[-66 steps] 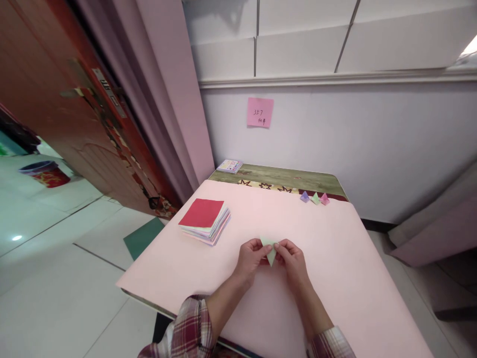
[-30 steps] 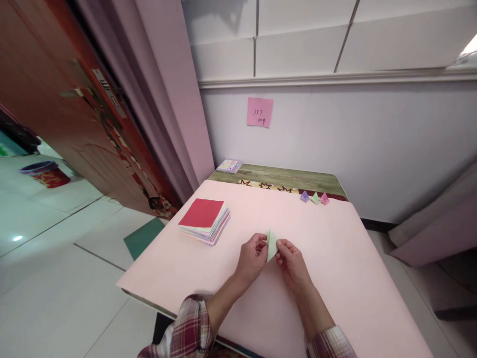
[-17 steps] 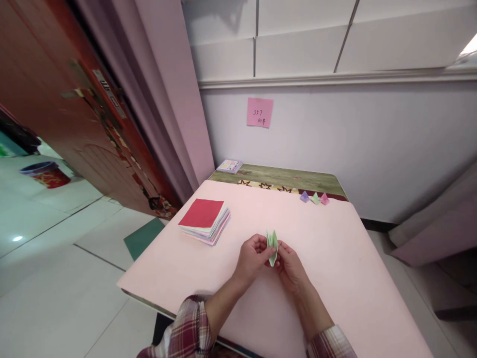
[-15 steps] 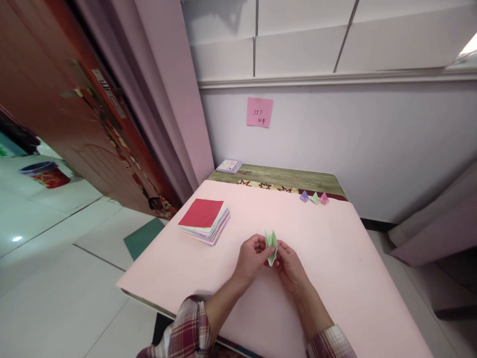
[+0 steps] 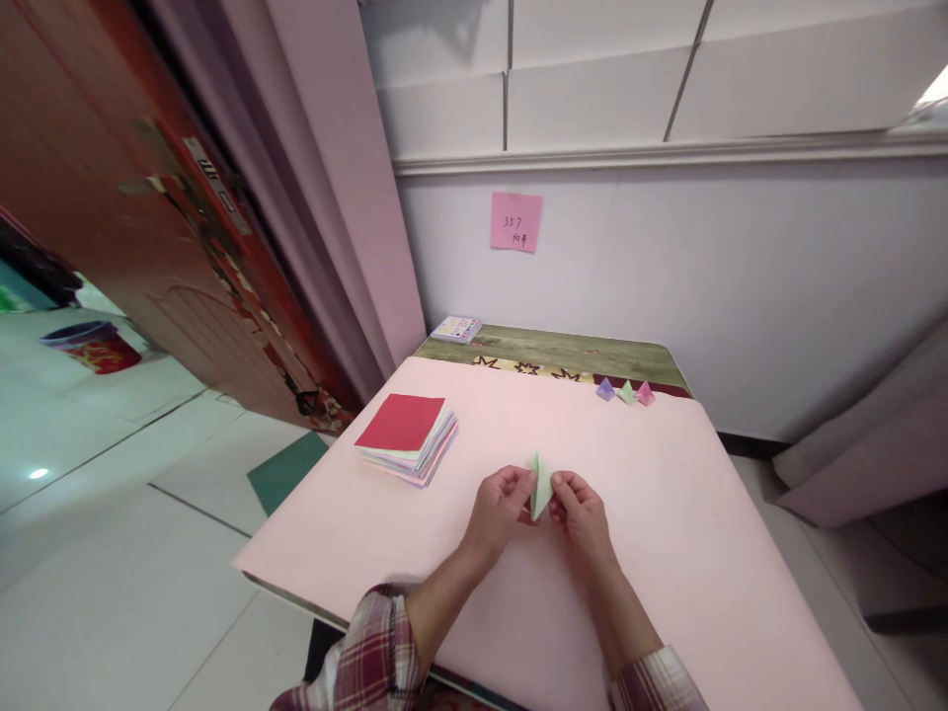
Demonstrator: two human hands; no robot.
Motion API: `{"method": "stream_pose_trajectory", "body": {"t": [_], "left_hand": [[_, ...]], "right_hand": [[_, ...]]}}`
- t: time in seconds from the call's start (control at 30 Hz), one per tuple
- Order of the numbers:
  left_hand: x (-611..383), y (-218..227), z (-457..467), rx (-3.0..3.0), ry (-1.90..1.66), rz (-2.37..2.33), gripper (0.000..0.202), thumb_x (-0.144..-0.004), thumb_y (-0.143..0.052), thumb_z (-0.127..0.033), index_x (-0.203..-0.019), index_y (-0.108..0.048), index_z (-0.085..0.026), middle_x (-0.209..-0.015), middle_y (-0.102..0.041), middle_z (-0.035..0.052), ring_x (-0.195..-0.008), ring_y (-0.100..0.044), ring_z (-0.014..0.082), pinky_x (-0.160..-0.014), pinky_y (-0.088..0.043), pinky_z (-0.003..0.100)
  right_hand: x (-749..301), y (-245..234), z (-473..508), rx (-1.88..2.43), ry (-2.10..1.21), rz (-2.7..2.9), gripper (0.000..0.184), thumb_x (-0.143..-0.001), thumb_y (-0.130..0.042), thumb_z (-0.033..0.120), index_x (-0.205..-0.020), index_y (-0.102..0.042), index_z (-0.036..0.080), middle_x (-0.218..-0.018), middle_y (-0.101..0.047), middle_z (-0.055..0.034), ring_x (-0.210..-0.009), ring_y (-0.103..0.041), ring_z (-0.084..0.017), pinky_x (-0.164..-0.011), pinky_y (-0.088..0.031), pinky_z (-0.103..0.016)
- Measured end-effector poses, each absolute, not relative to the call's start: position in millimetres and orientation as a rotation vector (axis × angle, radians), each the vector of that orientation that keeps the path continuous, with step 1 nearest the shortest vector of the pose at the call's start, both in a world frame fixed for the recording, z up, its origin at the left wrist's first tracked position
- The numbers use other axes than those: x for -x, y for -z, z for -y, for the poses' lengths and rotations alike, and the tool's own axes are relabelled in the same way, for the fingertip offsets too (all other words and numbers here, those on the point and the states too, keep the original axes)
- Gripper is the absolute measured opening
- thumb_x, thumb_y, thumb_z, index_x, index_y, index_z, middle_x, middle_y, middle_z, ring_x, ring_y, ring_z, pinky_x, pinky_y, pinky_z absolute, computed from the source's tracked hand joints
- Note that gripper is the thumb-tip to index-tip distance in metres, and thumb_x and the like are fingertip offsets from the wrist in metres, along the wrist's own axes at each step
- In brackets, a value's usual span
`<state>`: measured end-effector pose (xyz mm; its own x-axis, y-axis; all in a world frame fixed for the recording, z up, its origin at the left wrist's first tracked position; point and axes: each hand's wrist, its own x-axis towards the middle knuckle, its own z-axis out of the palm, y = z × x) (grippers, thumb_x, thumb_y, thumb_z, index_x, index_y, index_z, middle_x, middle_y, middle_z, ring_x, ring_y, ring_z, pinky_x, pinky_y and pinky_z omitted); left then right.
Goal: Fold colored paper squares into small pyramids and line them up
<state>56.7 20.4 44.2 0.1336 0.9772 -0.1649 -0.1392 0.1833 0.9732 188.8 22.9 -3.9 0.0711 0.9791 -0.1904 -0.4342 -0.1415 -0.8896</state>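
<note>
A small piece of light green folded paper (image 5: 542, 488) is held upright above the table, narrow and pointed at top and bottom. My left hand (image 5: 502, 509) pinches its left side, and some of those fingertips are hidden behind the paper. On its right side, my right hand (image 5: 583, 509) grips the edge between thumb and fingers. To the left lies a stack of coloured paper squares (image 5: 404, 425) with a red sheet on top. Three little folded paper pieces stand at the far right: purple (image 5: 605, 390), green (image 5: 626, 392) and pink (image 5: 645, 394).
A pale pink cover (image 5: 667, 553) lies over the table. At its back left corner sits a small pack with a printed face (image 5: 456, 329). A pink note (image 5: 516, 222) is stuck on the wall. A red door (image 5: 148, 197) and a bin (image 5: 93, 346) are on the left.
The green folded paper has turned: its spread layers faced me before, and now a flatter, smooth face shows. My right fingers have shifted up to its right edge.
</note>
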Motion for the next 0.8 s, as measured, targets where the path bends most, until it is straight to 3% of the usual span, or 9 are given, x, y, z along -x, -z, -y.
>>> {"method": "stream_pose_trajectory", "body": {"t": [0.2, 0.33, 0.57, 0.8], "left_hand": [[-57.4, -51.2, -18.0, -0.986, -1.063, -1.019, 0.048, -0.083, -0.052, -0.058, -0.086, -0.065, -0.012, -0.066, -0.066, 0.0062, -0.056, -0.062, 0.0153, -0.053, -0.053, 0.027], [-59.0, -58.5, -15.5, -1.023, -1.035, -0.949, 0.039, -0.081, -0.061, -0.051, -0.084, -0.064, -0.012, -0.068, -0.067, 0.0059, -0.056, -0.062, 0.0141, -0.054, -0.054, 0.027], [-60.7, -54.1, -14.5, -1.055, -1.041, -0.957, 0.034, -0.069, -0.077, -0.039, -0.084, -0.061, -0.013, -0.066, -0.066, 0.0029, -0.056, -0.063, 0.0145, -0.053, -0.053, 0.026], [-59.6, -52.6, -15.2, -1.062, -1.047, -0.961, 0.031, -0.072, -0.073, -0.037, -0.085, -0.059, -0.013, -0.069, -0.065, 0.0034, -0.058, -0.062, 0.0147, -0.054, -0.054, 0.027]], "right_hand": [[-184.4, -3.0, -22.0, 0.857, -1.691, 0.532, 0.029, -0.071, -0.078, 0.041, -0.071, -0.062, 0.017, -0.054, -0.049, 0.0053, -0.047, -0.038, -0.006, -0.043, -0.03, -0.018], [-182.5, -6.3, -21.0, 0.722, -1.801, 0.485, 0.026, -0.074, -0.076, 0.037, -0.067, -0.061, 0.017, -0.057, -0.049, 0.0047, -0.051, -0.04, -0.008, -0.045, -0.033, -0.02], [-183.3, -0.4, -22.3, 0.702, -1.799, 0.493, 0.024, -0.074, -0.075, 0.037, -0.071, -0.062, 0.017, -0.058, -0.05, 0.004, -0.049, -0.042, -0.008, -0.044, -0.035, -0.021], [-183.8, 1.2, -23.1, 0.858, -1.604, 0.583, 0.03, -0.075, -0.072, 0.045, -0.072, -0.06, 0.018, -0.055, -0.047, 0.0056, -0.045, -0.039, -0.007, -0.042, -0.033, -0.019]]}}
